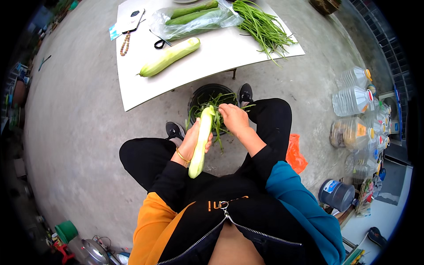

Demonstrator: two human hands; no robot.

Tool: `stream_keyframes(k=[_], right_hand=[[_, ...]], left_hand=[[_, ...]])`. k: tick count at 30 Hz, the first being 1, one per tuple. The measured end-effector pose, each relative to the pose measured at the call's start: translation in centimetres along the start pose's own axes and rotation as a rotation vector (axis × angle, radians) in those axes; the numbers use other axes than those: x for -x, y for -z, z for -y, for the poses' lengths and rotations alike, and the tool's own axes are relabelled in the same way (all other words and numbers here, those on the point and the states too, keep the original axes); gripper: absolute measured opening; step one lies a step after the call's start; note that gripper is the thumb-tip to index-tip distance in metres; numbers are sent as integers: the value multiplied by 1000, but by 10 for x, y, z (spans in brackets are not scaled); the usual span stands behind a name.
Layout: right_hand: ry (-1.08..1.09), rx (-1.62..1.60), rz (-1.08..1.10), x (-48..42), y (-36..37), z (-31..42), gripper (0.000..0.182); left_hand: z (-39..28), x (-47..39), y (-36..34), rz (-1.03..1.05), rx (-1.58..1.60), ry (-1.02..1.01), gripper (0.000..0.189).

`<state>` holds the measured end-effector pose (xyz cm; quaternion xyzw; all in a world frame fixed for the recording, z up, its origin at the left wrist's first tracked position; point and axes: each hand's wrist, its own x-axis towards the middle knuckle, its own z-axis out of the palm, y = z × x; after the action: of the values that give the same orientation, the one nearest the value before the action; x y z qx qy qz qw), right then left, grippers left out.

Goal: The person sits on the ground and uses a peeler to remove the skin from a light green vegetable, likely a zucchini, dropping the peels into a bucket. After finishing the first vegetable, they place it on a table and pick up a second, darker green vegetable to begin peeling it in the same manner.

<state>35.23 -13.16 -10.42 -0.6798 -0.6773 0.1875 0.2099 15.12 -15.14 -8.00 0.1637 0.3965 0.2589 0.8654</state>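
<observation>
My left hand point(193, 140) is wrapped around a pale green peeled gourd point(200, 145), which slants up from my lap. At the gourd's far end my right hand point(233, 116) is closed on a small tool, mostly hidden by the fingers; its kind cannot be told. Below both hands, a black round bin point(196, 99) on the floor holds green peelings point(217, 127), some hanging over its rim. Another peeled gourd point(170, 58) lies on the white table. Behind it, a clear plastic bag point(162, 25) holds darker green unpeeled gourds point(195, 16). A pile of long green stalks point(261, 28) lies to the right.
On the white table point(142, 91) are a phone point(133, 21), a beaded string point(125, 44) and a black loop point(159, 44). An orange-red plastic bag point(295, 155) lies on the floor by my right knee. Several large plastic bottles point(352, 101) and a water-cooler bottle point(336, 195) are farther right.
</observation>
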Motion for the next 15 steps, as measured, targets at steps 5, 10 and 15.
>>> stream_keyframes(k=[5, 10, 15], right_hand=[[-214, -3, 164, -4, 13, -5, 21], [49, -147, 70, 11, 31, 24, 22], [8, 79, 105, -8, 6, -2, 23]], left_hand=[[-2, 2, -3, -82, -115, 1, 55], [4, -5, 1, -131, -188, -49, 57], [4, -4, 0, -99, -184, -28, 58]])
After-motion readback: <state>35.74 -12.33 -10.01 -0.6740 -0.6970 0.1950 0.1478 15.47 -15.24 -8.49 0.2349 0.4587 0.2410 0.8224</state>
